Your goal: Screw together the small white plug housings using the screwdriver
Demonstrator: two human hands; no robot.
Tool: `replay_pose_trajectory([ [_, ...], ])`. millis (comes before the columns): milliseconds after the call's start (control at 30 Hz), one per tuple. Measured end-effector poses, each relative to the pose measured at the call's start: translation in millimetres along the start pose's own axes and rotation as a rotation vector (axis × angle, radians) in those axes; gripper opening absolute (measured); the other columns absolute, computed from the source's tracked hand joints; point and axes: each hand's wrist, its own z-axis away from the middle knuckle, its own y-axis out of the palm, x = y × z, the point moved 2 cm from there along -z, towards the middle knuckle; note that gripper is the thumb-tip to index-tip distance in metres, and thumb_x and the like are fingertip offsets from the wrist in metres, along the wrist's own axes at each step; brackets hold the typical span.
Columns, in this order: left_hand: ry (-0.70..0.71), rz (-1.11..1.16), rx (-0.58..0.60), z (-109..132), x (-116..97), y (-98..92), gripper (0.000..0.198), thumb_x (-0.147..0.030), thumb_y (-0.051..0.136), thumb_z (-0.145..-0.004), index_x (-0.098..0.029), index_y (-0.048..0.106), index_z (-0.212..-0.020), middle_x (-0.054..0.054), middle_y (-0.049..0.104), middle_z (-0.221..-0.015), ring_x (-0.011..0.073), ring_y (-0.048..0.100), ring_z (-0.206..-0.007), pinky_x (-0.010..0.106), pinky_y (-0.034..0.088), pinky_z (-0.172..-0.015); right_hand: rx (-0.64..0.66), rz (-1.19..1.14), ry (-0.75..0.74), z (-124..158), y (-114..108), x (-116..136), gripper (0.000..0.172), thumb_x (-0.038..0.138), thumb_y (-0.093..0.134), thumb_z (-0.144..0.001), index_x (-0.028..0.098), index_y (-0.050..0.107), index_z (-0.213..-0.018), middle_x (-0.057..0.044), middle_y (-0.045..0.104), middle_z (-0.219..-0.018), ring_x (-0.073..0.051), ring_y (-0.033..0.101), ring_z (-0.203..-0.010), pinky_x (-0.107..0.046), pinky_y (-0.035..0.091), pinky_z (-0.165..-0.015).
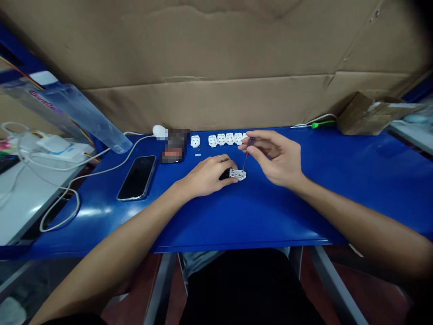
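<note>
Inside the left hand's grip [207,175] sits a white socket [237,174].

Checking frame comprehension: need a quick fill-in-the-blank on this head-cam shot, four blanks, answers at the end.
The left hand steadies a white plastic part on a table whose top is ____.
The right hand holds a small ____ whose tip reaches that part.
A ring sits on a finger of the ____ hand.
A smartphone lies screen ____ beyond the left hand.

Missing words: blue; screwdriver; left; up.
</note>
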Motion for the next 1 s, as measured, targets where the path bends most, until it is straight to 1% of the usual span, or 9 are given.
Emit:
replay_pose_trajectory([
  [100, -0.003, -0.039, 0.007, 0, -2, -0.9, 0.027, -0.035, 0.076, -0.111, -0.020, 0.079, -0.133, 0.010, 0.078, -0.129, 0.0311, 0.079, -0.115, 0.047, 0.063, -0.102, 0.008, 0.004, -0.015, -3, -2, 1, 0.032, 0.034, 0.088, -0.101, 0.029, 0.084, -0.133, -0.003, 0.090, -0.118, -0.023, 0.089, -0.110, -0.040, 0.077, -0.103],
  [233, 0.001, -0.095, 0.009, 2, -5, -2.4, 0.029, -0.037, 0.074, -0.112, -0.020, 0.078, -0.135, 0.012, 0.078, -0.135, 0.0328, 0.079, -0.120, 0.048, 0.064, -0.104, -0.003, 0.077, -0.102, -7, -5, 6, 0.031, 0.036, 0.097, -0.093, 0.034, 0.090, -0.123, -0.002, 0.086, -0.121, -0.021, 0.086, -0.100, -0.039, 0.079, -0.090],
  [333, 0.001, -0.102, 0.022, 2, -6, -2.9, 0.029, -0.039, 0.072, -0.113, -0.020, 0.078, -0.134, 0.012, 0.078, -0.134, 0.0325, 0.078, -0.120, 0.047, 0.064, -0.104, -0.031, 0.084, -0.126, -7, -5, 7, 0.032, 0.033, 0.098, -0.091, 0.037, 0.091, -0.121, 0.000, 0.085, -0.116, -0.018, 0.084, -0.089, -0.038, 0.079, -0.085],
  [433, -0.006, -0.105, 0.030, 2, -6, -2.6, 0.030, -0.042, 0.073, -0.112, -0.020, 0.079, -0.132, 0.012, 0.078, -0.130, 0.0323, 0.078, -0.115, 0.047, 0.064, -0.099, -0.021, 0.062, -0.110, -5, -4, 5, 0.034, 0.025, 0.094, -0.095, 0.038, 0.090, -0.126, 0.001, 0.086, -0.114, -0.017, 0.085, -0.091, -0.037, 0.078, -0.088],
  [533, -0.006, -0.105, 0.026, 2, -4, -1.9, 0.031, -0.043, 0.075, -0.111, -0.020, 0.079, -0.131, 0.012, 0.078, -0.130, 0.0328, 0.079, -0.113, 0.047, 0.064, -0.097, 0.025, 0.042, -0.084, -2, -3, 6, 0.037, 0.020, 0.086, -0.100, 0.037, 0.088, -0.133, -0.001, 0.087, -0.118, -0.018, 0.086, -0.099, -0.038, 0.078, -0.092],
  [633, 0.004, -0.095, 0.021, 2, -3, -1.6, 0.031, -0.043, 0.077, -0.110, -0.019, 0.079, -0.130, 0.013, 0.078, -0.131, 0.0323, 0.078, -0.113, 0.046, 0.063, -0.098, 0.078, 0.031, -0.057, 0, -2, 8, 0.036, 0.021, 0.080, -0.104, 0.032, 0.085, -0.137, -0.004, 0.088, -0.125, -0.021, 0.088, -0.108, -0.041, 0.077, -0.099],
  [733, 0.002, -0.088, 0.023, 2, -3, -2.2, 0.032, -0.043, 0.077, -0.110, -0.019, 0.078, -0.130, 0.013, 0.078, -0.130, 0.0311, 0.078, -0.112, 0.044, 0.063, -0.097, 0.081, 0.073, -0.066, -1, -2, 12, 0.036, 0.024, 0.080, -0.104, 0.030, 0.085, -0.138, -0.005, 0.088, -0.127, -0.022, 0.088, -0.111, -0.043, 0.077, -0.102],
  [900, -0.001, -0.100, 0.029, 3, -3, -3.9, 0.034, -0.046, 0.076, -0.110, -0.020, 0.077, -0.131, 0.013, 0.077, -0.131, 0.0331, 0.077, -0.117, 0.045, 0.062, -0.100, -0.005, 0.131, -0.145, -4, -3, 12, 0.031, 0.028, 0.094, -0.094, 0.038, 0.091, -0.123, 0.000, 0.087, -0.117, -0.019, 0.084, -0.090, -0.039, 0.077, -0.083],
  [1000, 0.023, -0.075, 0.048, 2, 0, -5.4, 0.031, -0.044, 0.075, -0.111, -0.020, 0.077, -0.130, 0.012, 0.078, -0.130, 0.0315, 0.077, -0.115, 0.044, 0.061, -0.099, -0.006, 0.086, -0.122, -2, -3, 10, 0.037, 0.024, 0.092, -0.096, 0.039, 0.089, -0.129, 0.001, 0.087, -0.115, -0.018, 0.085, -0.091, -0.039, 0.077, -0.086],
])
